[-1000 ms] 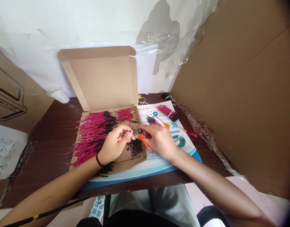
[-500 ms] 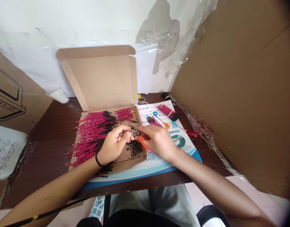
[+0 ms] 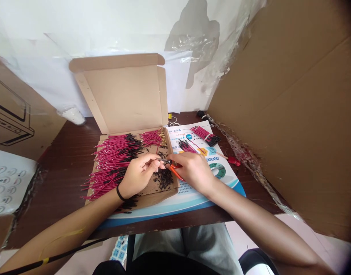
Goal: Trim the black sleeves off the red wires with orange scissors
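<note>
White wall (image 3: 106, 30), partly covered by clear plastic sheeting (image 3: 194, 42). Cardboard panels (image 3: 284, 114) at right and left of dark wooden desk (image 3: 68, 160). Pale floor (image 3: 309, 233) below, at lower right.

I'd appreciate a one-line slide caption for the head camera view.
Left hand holds a wire at orange-handled snips in the right hand, above boxed red wires.

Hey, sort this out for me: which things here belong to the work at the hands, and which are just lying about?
Part of the work:
the left hand pinching a wire
the right hand holding orange-handled cutters
red wires with black ends
black scraps

Just lying about:
the raised cardboard box lid
a printed sheet
a red-ended tool
a plastic bag of white material
</note>
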`<state>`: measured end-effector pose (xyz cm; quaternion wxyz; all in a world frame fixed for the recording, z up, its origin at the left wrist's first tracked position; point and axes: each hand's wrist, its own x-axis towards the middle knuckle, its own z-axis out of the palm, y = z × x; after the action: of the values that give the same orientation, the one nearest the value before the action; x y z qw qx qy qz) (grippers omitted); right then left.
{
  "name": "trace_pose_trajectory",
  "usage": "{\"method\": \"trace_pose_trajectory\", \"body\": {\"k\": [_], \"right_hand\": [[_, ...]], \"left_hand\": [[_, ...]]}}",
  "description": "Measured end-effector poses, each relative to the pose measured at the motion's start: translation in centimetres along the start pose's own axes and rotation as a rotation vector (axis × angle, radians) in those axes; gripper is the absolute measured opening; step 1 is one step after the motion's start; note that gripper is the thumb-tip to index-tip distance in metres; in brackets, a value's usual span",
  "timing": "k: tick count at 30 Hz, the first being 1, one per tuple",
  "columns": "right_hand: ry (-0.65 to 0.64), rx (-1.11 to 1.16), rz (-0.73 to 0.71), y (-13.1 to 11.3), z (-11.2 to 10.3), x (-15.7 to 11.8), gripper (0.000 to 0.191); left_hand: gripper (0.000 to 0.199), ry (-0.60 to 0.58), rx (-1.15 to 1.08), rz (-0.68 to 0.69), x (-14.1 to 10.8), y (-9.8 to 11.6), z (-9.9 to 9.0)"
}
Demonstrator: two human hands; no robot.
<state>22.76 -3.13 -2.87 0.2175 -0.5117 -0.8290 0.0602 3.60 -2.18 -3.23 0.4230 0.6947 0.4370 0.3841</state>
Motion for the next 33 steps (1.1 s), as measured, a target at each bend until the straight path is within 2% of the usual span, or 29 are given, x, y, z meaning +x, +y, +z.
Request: {"method": "trace_pose_trajectory", "body": {"k": [10,25,29,33], "right_hand": [[0.112,0.094,0.035,-0.4,-0.32,0.19,0.029],[-0.061,-0.016,0.04,-0.32,-0.37,0.08,0.021],[0.028,0.135,0.048,-0.19,0.13,0.03,0.029],[0.137,0.359,0.062,-0.2,0.09,0.26,0.025]], "left_hand": [[0.023,0.001,-0.013,-0.005,0.11,0.11,0.06],[0.015,0.005,0.019,0.023,-0.09,-0.48,0.08],[0.017,0.046,-0.004,0.023,0.03,-0.51,0.04],[0.019,0.112,-0.1,0.0,0.02,-0.54,-0.02]]}}
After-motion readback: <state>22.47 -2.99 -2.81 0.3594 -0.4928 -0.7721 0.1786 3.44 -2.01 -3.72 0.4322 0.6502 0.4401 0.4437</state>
